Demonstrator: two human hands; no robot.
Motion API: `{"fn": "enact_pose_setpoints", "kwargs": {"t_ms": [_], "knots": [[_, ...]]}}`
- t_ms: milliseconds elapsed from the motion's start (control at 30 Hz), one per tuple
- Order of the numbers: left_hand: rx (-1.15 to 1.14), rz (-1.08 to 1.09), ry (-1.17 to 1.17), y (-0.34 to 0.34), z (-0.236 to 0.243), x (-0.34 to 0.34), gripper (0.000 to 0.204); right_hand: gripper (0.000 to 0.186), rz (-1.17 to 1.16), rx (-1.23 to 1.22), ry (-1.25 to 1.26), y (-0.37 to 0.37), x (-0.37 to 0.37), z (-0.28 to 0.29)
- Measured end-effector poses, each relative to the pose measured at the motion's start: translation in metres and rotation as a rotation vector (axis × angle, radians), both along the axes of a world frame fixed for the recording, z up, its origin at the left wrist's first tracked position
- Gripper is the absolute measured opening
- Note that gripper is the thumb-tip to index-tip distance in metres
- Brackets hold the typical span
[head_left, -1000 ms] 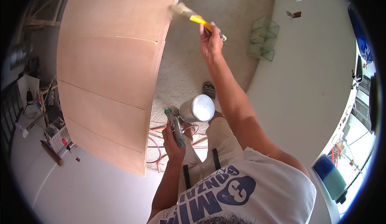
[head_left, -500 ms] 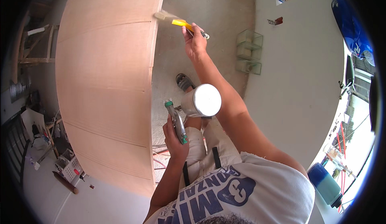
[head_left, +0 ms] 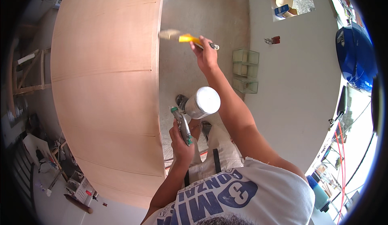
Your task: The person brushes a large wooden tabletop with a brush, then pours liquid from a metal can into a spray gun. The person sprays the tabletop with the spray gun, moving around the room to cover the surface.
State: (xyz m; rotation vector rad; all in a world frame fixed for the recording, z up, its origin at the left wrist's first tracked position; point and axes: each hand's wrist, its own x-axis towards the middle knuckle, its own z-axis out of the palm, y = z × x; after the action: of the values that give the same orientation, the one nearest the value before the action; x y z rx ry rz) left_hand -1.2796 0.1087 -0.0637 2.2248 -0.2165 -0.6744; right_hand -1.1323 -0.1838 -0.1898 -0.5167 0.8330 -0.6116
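Observation:
My right hand point(head_left: 206, 53) grips a yellow-handled paintbrush point(head_left: 186, 38), its pale, blurred bristles at the right edge of a large pale wooden panel point(head_left: 105, 95). Lower down, my left hand point(head_left: 182, 148) is wrapped round a silver spray gun point(head_left: 182, 126) with green fittings and a metal cup point(head_left: 206, 101) attached, held near the panel's edge in front of my legs and sandalled feet.
Stacked glass boxes point(head_left: 245, 71) stand along the white wall point(head_left: 291, 95) on the right. A blue motorbike point(head_left: 355, 59) is beyond it. A timber frame point(head_left: 30, 71), tools and a white plastic basket point(head_left: 76, 186) are on the left. Red hoses lie around my feet.
My view has shifted along the panel. My right hand with the brush sits lower in the picture, still along the panel's edge; my left hand still holds the spray gun.

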Motion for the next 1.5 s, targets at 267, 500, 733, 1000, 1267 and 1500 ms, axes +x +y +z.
{"fn": "enact_pose_setpoints", "kwargs": {"t_ms": [267,500,733,1000,1267,1500], "knots": [[-0.022,-0.024,-0.054,-0.038,0.003,0.047,0.073,0.022,0.139,0.184,0.035,-0.013,0.02,-0.014],[-0.04,0.022,-0.044,-0.088,0.003,0.094,0.064,0.029,0.529,0.098,0.245,-0.069,0.035,-0.015],[-0.058,0.034,-0.135,-0.168,-0.003,0.143,0.059,0.015,-0.069,0.149,-0.063,-0.167,0.177,-0.01],[-0.01,0.104,0.014,-0.253,0.014,0.203,0.058,0.027,0.582,0.178,0.175,-0.188,0.185,0.007],[-0.017,0.118,-0.066,-0.326,0.026,0.267,0.057,0.023,0.105,-0.018,0.157,-0.308,0.283,0.015],[-0.071,0.134,-0.144,-0.387,0.029,0.308,0.058,0.025,0.262,0.175,0.051,-0.326,0.331,0.001]]}}
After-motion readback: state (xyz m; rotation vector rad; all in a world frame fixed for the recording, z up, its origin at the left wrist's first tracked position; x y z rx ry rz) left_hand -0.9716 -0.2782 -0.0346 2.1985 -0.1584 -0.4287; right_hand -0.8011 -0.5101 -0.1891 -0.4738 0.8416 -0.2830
